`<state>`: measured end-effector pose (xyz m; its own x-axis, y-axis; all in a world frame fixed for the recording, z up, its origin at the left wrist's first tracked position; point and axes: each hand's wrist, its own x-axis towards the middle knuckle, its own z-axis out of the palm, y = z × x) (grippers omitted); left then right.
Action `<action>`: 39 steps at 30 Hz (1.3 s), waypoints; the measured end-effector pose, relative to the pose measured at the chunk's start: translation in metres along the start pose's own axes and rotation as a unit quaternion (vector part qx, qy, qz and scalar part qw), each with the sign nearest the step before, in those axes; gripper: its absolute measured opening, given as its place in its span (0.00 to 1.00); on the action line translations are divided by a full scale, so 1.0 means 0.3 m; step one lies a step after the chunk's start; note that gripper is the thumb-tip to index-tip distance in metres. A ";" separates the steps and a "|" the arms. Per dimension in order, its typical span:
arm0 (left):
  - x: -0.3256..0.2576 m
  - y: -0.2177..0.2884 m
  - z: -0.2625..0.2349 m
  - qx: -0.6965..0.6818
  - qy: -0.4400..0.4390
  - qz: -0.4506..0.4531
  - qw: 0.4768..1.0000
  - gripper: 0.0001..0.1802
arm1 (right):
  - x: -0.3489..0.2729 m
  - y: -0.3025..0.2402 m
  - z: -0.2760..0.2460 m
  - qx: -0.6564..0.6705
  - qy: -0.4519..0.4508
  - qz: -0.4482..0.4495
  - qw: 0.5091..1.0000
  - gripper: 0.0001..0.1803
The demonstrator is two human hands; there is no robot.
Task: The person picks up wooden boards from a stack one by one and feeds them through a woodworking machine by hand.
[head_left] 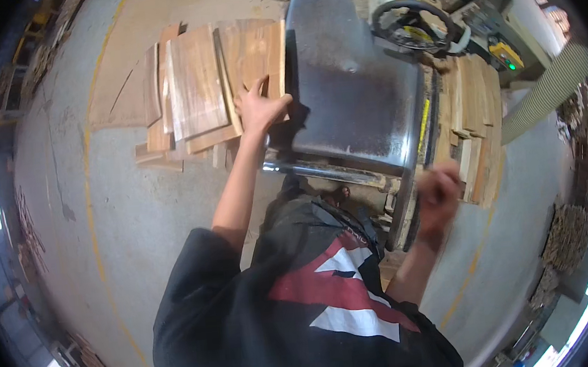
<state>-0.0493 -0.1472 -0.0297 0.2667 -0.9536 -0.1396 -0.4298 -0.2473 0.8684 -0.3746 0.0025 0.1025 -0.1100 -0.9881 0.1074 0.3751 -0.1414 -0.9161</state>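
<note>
My left hand [259, 108] rests on the near end of a wooden board [254, 47] at the right of a group of stacked boards. Its fingers are spread over the wood, and the thumb points right toward the board's edge. Another pale board [196, 87] leans beside it on the left. At the right, my right hand [440, 188] hangs over the near right corner of a machine with a smooth metal table [349, 95]. Motion smears its fingers, so whether it holds anything is unclear.
A black handwheel [413, 7] stands on the machine's far right. Beyond the table's right side lie stacked wood strips [472, 98]. A ribbed hose [552, 91] curves past them. Yellow lines [88, 173] run along the concrete floor. Bundled wood [565, 233] lies farther right.
</note>
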 end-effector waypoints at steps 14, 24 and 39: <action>-0.353 -0.017 0.336 -0.006 -0.225 0.064 0.972 0.31 | -0.196 0.455 -0.139 -0.252 0.070 0.366 0.893 0.40; -0.380 -0.005 0.642 0.316 -0.014 0.305 0.898 0.29 | -0.122 0.603 -0.242 -0.074 0.148 0.303 0.939 0.38; -0.102 0.086 0.737 0.279 0.014 0.295 0.914 0.30 | 0.185 0.600 -0.188 0.012 0.193 0.325 0.926 0.36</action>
<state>-0.2594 -0.1624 -0.1082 -0.1360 -0.9462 0.2936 -0.8764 0.2531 0.4097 -0.3650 -0.0744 -0.0784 -0.1720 -0.7708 -0.6134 0.4975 0.4694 -0.7295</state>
